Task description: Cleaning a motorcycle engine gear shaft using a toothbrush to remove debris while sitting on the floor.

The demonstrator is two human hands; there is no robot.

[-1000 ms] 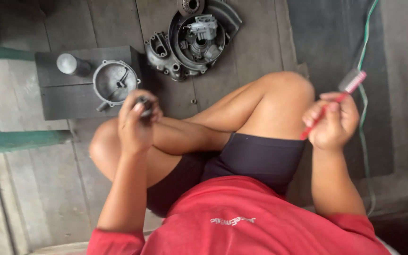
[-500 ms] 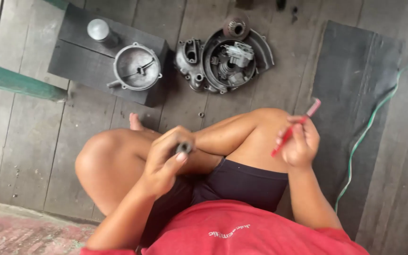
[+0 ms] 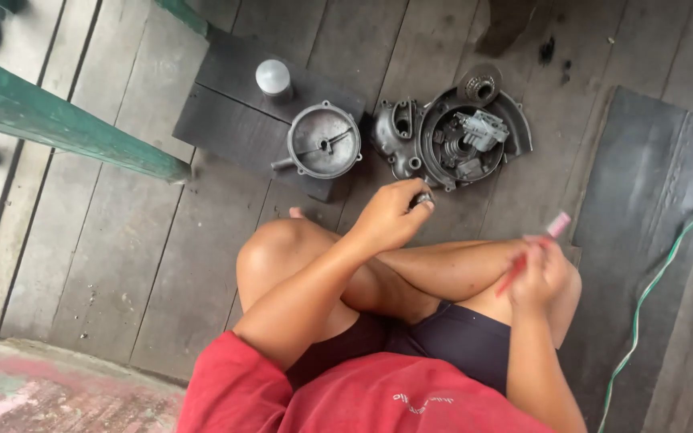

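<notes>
Small dark part pinched in left hand; red toothbrush gripped in right hand. Round engine cover filled with metal parts, laid on floor.

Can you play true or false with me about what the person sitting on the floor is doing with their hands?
1. The left hand pinches a small dark metal part. True.
2. The right hand is empty. False: it holds a red stick-like tool.
3. The round metal cover lies on a dark board. True.
4. The engine casing rests on the person's lap. False: it lies on the wooden floor.
5. A green cord runs across the floor. True.
</notes>
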